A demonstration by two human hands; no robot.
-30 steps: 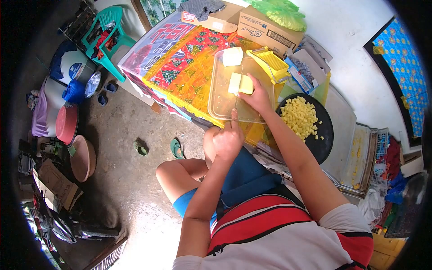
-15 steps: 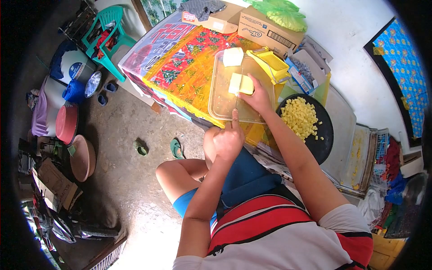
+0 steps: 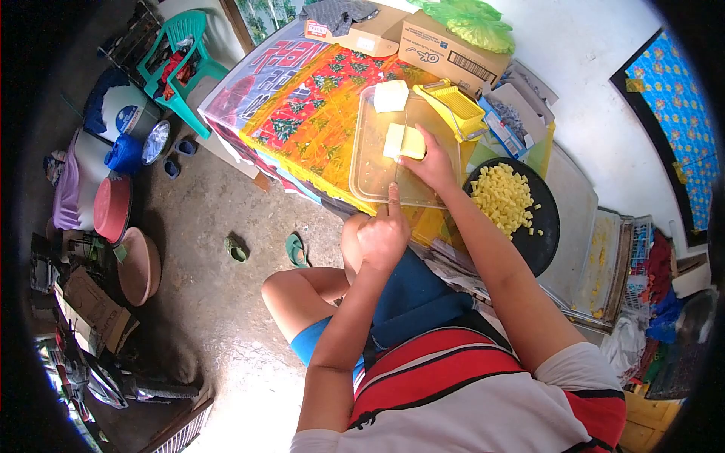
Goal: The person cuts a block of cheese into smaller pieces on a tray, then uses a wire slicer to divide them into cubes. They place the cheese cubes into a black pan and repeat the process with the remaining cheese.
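Note:
On a clear plastic tray or lid (image 3: 366, 170) lies a pale yellow block (image 3: 411, 142) with a cut slab (image 3: 393, 140) at its left side. My right hand (image 3: 430, 162) grips the block from the right, thumb and fingers around its edges. Nearer my body, my left hand (image 3: 384, 238) is closed on what looks like a knife, seen almost edge-on, its index finger stretched along the top; the handle is hidden in the fist. Another pale block (image 3: 390, 96) sits at the tray's far end. Small yellow cubes (image 3: 502, 198) are heaped on a round black pan (image 3: 540, 245) to the right.
Behind the tray are a yellow ridged plastic holder (image 3: 457, 109), cardboard boxes (image 3: 445, 51) and a green plastic bag (image 3: 472, 23). A patterned cloth (image 3: 321, 106) covers the table. Basins (image 3: 140, 264), a green chair (image 3: 177, 64) and slippers (image 3: 297, 249) are on the floor at left.
Almost nothing differs. My right hand and the yellow block have shifted very slightly; my left hand stays in about the same place.

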